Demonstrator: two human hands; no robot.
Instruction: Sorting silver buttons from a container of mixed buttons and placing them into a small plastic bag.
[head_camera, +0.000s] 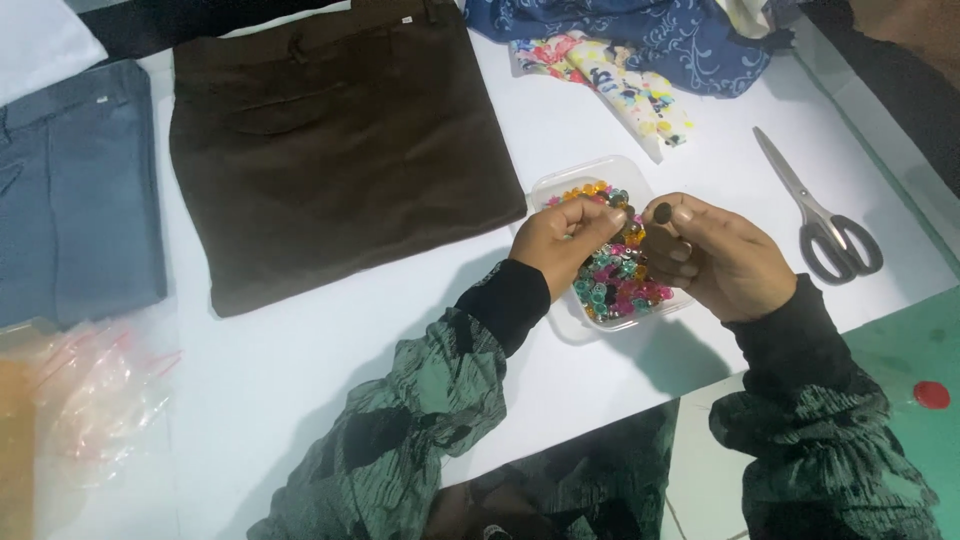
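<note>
**A dark button pinched above a tub of coloured buttons**

The right hand (725, 255) holds a small dark round button (662, 212) between thumb and forefinger, closed on its rim with the flat face turned up toward the camera. The left hand (565, 240) sits just beside it at 9 o'clock, its fingers curled together with the tips meeting; whether anything lies between them I cannot tell. Both hands hover over a clear plastic tub (570, 182) filled with small buttons (615, 280) in pink, teal, orange and yellow.

The dark button looks hard, light and smooth, so it probably slips easily from the fingertips and would roll or bounce if dropped. Gripping it by the edge, as the right hand does, seems the surest hold, since pressing on the flat faces gives less purchase. The loose buttons in the tub likely shift under a finger and are best picked out one at a time from the top layer.

At 10 o'clock from the hands lie folded brown trousers (340, 150), soft and limp, with blue-grey trousers (75, 200) further along at 9 o'clock. Scissors (820, 215) lie at 3 o'clock, well apart. Patterned blue fabric (640, 35) and a floral scrap (610, 85) lie at 12 o'clock, and clear plastic bags (90, 390) at 8 o'clock, all on the white table (300, 370).
</note>
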